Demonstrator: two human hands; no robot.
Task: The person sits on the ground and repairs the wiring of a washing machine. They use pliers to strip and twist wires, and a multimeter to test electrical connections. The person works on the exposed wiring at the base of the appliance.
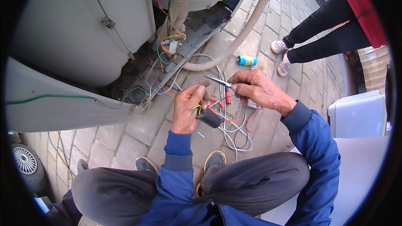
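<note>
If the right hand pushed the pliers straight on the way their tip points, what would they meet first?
Probably the left hand's fingertips and the wires they pinch; the pliers in the right hand point left at them, though depth is unclear.

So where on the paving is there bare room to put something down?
Bare paving lies between the white machine and the person's shoes. More lies between the hose and the bystander's shoes, beside the blue cylinder. Under both hands, loose wires crowd the ground.

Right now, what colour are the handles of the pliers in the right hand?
Red, seen in the head view: the pliers in the right hand have red handles.
</note>
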